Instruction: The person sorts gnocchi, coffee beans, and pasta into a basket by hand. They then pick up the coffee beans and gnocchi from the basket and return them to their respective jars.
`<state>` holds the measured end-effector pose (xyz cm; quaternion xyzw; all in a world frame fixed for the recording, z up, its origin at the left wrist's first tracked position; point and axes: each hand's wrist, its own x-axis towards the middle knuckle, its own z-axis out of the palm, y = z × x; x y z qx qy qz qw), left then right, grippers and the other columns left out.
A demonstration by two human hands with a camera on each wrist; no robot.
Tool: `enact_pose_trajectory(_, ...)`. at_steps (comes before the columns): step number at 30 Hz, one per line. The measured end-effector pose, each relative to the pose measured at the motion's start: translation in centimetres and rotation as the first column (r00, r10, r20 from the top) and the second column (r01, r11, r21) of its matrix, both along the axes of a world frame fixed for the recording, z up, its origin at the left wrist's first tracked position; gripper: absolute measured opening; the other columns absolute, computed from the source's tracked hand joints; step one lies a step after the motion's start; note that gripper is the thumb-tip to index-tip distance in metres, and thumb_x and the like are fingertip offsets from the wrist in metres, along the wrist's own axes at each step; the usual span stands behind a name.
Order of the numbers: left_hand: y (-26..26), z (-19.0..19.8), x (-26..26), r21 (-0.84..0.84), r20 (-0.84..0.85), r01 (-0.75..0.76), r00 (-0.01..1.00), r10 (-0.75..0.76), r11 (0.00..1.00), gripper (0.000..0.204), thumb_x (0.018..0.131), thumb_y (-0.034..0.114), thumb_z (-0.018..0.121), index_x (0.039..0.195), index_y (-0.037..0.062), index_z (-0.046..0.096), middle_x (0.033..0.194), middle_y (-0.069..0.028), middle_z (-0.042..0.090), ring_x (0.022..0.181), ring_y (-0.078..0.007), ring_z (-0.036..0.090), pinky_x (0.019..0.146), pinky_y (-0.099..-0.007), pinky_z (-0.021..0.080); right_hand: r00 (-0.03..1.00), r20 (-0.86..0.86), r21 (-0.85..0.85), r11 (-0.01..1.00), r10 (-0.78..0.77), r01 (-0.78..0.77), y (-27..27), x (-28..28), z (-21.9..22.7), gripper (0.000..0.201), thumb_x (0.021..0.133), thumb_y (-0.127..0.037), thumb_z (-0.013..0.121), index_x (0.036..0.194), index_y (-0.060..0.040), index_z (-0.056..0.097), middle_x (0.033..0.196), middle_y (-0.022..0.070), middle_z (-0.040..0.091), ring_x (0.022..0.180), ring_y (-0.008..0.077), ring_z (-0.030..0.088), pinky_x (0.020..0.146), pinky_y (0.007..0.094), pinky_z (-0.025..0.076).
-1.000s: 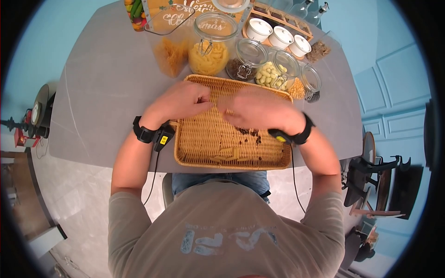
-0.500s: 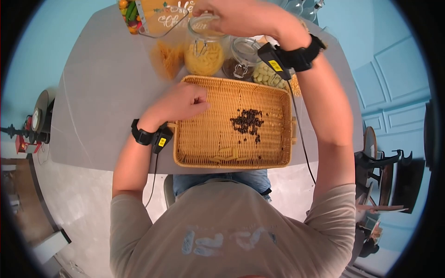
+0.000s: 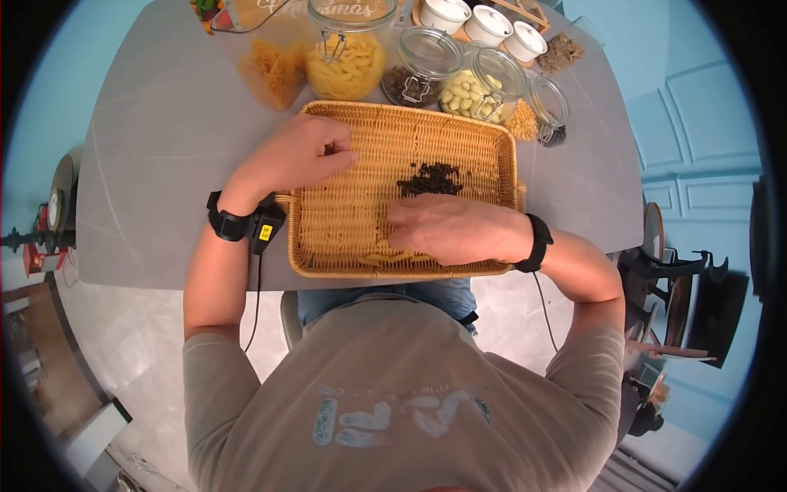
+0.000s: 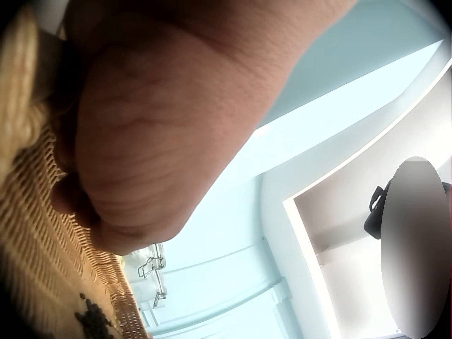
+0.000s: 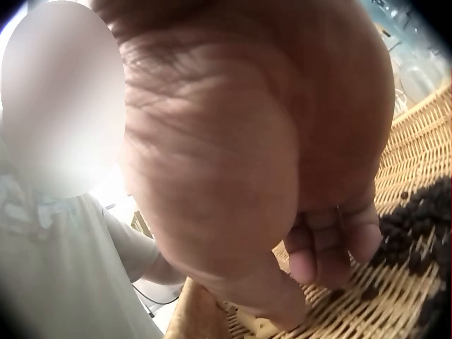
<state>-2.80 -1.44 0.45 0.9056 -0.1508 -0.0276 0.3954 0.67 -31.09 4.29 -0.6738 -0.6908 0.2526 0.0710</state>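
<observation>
A wicker basket (image 3: pixel 328 234) lies in front of the person. Dark coffee-like beans (image 3: pixel 432 178) form a loose heap in its right half, and a few penne pieces (image 3: pixel 385 257) lie near its front wall. My right hand (image 3: pixel 459 230) is low over the front of the basket, between heap and penne. In the right wrist view its fingertips (image 5: pixel 364 244) point down at the weave, apart from the thumb, which is beside a penne piece (image 5: pixel 258 323). My left hand (image 3: pixel 299 156) rests across the basket's back left rim, fingers loosely bent, with nothing visible in them.
Behind the basket stand open glass jars of penne (image 3: pixel 344 70), dark beans (image 3: pixel 414 86) and pale nuts or beans (image 3: pixel 471 98). A holder of orange pasta (image 3: pixel 275 78) is at left. Yellow kernels (image 3: pixel 522 123) and white lidded pots (image 3: pixel 489 26) are at right.
My right hand has gone from over the basket to the large jar at the back, then down into the basket's front. The left hand stays at the rim. The head view has shifted slightly.
</observation>
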Motion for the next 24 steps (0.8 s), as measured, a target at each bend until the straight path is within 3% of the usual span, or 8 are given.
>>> enact_pose_trajectory(8,0.0,0.3,0.0,0.0,-0.002,0.006,1.0,-0.006,1.0,0.031,0.098,0.026,0.079,0.088,-0.0002,0.064,0.076,-0.0156,0.066,0.07,-0.0344,0.061,0.065,-0.0453,0.049,0.998,0.051,0.035,0.999,-0.025,0.023,-0.2,0.0,-0.5,0.012,0.09,-0.007,0.066,0.101,-0.0002,0.067,0.11,0.0148,0.065,0.108,0.0343,0.068,0.096,0.0464,0.056)
enact_pose_trajectory(11,0.0,0.4,0.0,0.012,0.009,-0.001,1.0,0.001,1.0,0.032,0.098,0.026,0.079,0.088,-0.0004,0.064,0.076,-0.0162,0.066,0.07,-0.0355,0.061,0.065,-0.0457,0.048,0.994,0.108,0.14,0.99,-0.029,0.014,-0.2,0.0,-0.9,0.015,0.09,-0.007,0.067,0.102,0.0018,0.067,0.11,0.0159,0.066,0.107,0.0336,0.07,0.095,0.0456,0.057)
enact_pose_trajectory(17,0.1,0.5,0.0,0.019,0.007,0.009,1.0,-0.01,1.0,0.031,0.098,0.024,0.08,0.087,-0.0001,0.065,0.076,-0.0145,0.066,0.069,-0.0315,0.062,0.066,-0.0427,0.049,0.991,0.13,0.024,0.999,-0.034,0.031,0.5,0.0,-0.6,0.019,0.088,-0.008,0.069,0.103,0.0039,0.069,0.11,0.0169,0.067,0.105,0.0341,0.071,0.096,0.0446,0.057)
enact_pose_trajectory(20,0.1,0.5,0.0,0.026,0.007,0.011,1.0,-0.012,1.0,0.031,0.098,0.024,0.08,0.087,0.0,0.065,0.076,-0.0145,0.066,0.069,-0.0316,0.062,0.066,-0.0429,0.049,0.987,0.161,0.083,0.996,-0.029,0.015,0.5,-0.1,-1.0,0.017,0.088,-0.008,0.068,0.1,0.0031,0.07,0.107,0.0155,0.067,0.102,0.0313,0.071,0.093,0.0424,0.058)
enact_pose_trajectory(24,0.1,0.5,0.0,0.028,0.009,0.008,1.0,-0.008,1.0,0.03,0.097,0.024,0.081,0.086,0.0001,0.065,0.075,-0.0142,0.066,0.069,-0.0318,0.062,0.065,-0.0434,0.049,0.937,0.348,0.097,0.994,0.01,-0.046,0.3,-0.9,-0.4,0.013,0.088,-0.01,0.067,0.095,0.0011,0.071,0.103,0.0122,0.067,0.096,0.0262,0.07,0.088,0.0389,0.057)
